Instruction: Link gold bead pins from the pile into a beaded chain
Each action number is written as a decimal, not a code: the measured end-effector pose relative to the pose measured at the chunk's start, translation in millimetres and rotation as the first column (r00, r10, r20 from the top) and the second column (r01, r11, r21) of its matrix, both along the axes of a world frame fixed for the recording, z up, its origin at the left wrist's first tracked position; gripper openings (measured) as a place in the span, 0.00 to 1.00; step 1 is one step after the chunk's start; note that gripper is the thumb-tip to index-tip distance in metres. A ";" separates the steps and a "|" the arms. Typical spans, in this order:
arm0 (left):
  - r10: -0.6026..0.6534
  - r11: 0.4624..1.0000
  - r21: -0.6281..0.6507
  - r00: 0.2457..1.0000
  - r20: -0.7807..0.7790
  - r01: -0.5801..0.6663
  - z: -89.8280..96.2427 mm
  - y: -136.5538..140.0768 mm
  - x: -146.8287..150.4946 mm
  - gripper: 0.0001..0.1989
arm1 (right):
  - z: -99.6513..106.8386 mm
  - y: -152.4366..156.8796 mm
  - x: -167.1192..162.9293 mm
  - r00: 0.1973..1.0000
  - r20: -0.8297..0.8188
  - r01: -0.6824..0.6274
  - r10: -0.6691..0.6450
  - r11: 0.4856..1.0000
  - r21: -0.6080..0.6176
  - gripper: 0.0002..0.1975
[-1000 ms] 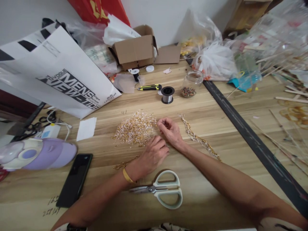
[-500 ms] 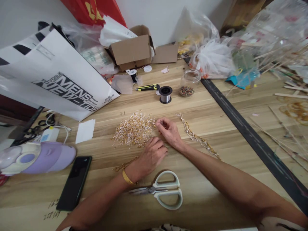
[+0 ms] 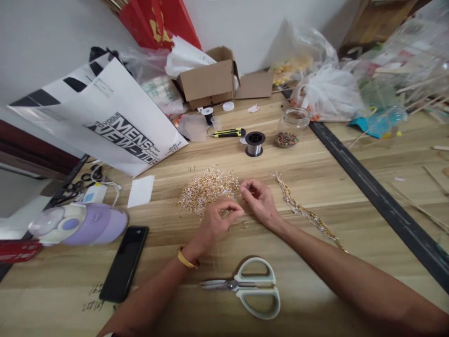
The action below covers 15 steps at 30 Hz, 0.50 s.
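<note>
My left hand is over the near edge of a pile of small gold and whitish pieces. Its thumb and forefinger are pinched together; what lies between them is too small to make out. To the right of the pile, my right hand also has its thumb and forefinger pressed together, their contents unclear. A few tiny gold pieces show just below the two hands. Beyond the right hand, a gold and silvery beaded strand stretches across the wood. Pale-handled scissors lie nearer me, blades pointing left.
Behind the pile stand a wire spool, a yellow-black utility knife and a jar of beads. At left are a phone, a purple bottle and a white paper bag. A black strip crosses the table.
My left hand has lifted and turned, its thumb and forefinger now showing in a pinch. The gold strand beside my left wrist no longer shows there. The whole view has shifted slightly.
</note>
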<state>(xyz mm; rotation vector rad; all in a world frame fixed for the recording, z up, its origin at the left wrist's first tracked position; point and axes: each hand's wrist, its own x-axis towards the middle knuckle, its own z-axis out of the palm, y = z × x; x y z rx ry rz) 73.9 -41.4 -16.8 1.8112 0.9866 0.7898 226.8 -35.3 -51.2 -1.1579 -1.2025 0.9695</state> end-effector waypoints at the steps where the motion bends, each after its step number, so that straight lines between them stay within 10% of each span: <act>1: 0.100 0.982 -0.170 0.991 0.090 -0.084 1.7 4.5 -5.3 0.06 | 1.4 -2.3 -1.9 1.000 0.020 0.003 -0.003 1.000 0.014 0.11; 6: 0.394 0.758 -0.651 0.826 0.403 -0.044 -3.4 18.4 -25.9 0.12 | 7.0 -13.4 -13.2 0.990 0.134 -0.067 0.051 0.991 0.115 0.08; 15: 0.466 0.603 -0.788 0.747 0.475 0.124 -19.3 16.4 -30.7 0.12 | 5.6 -23.5 -20.2 0.959 0.260 -0.177 0.111 0.953 0.246 0.03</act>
